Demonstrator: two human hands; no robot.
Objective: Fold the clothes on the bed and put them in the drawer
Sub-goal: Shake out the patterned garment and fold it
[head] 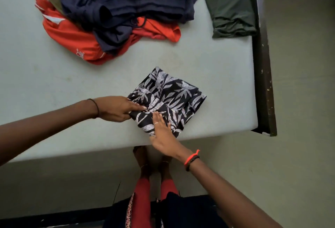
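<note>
The bed (36,73) in front of you carries everything: a loose pile of navy and orange clothes (117,10) at the far side, a folded dark green garment (230,10) by the right frame, and the black leaf-print garment (174,93), partly folded, just beside the near edge. That closeness is your main risk: a tug toward you could drag it off the mattress. Your left hand (116,108) pinches the bunched left edge; pull unevenly and the layers will likely skew. Your right hand (161,133) lies flat, fingers straight, pressing the near corner; lift it early and the fold may spring open. No drawer is in view.
</note>
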